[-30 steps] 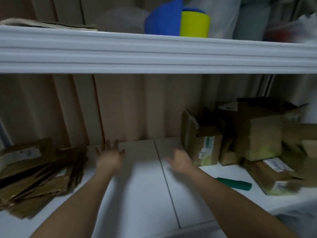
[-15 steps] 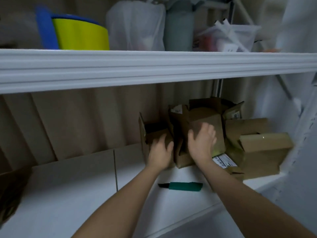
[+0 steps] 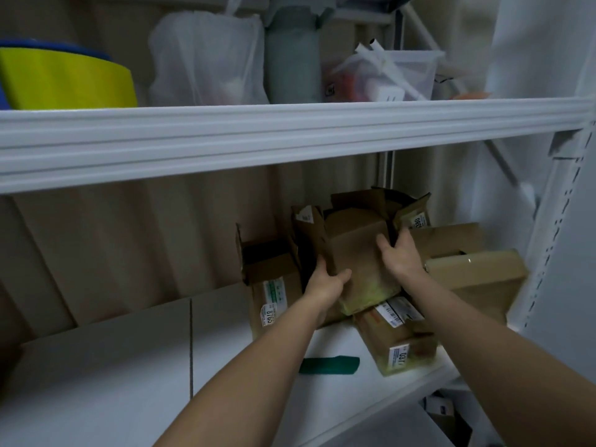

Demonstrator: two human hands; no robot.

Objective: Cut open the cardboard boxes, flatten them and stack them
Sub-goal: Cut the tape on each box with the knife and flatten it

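Observation:
An open brown cardboard box with raised flaps sits in a pile of boxes at the right of the white lower shelf. My left hand grips its lower left side, thumb on the front face. My right hand grips its right edge, fingers curled round the side. A labelled box stands to the left, another labelled box lies below in front, and a taped box sits to the right. A green box cutter lies on the shelf between my forearms.
The upper shelf edge runs across above the boxes. On it stand a yellow and blue tub, a white plastic bag, a grey-green roll and a clear bin. A white upright bounds the right.
My view swung right from the flattened cardboard stack. Both hands moved from the bare shelf to the box pile and took hold of the open box.

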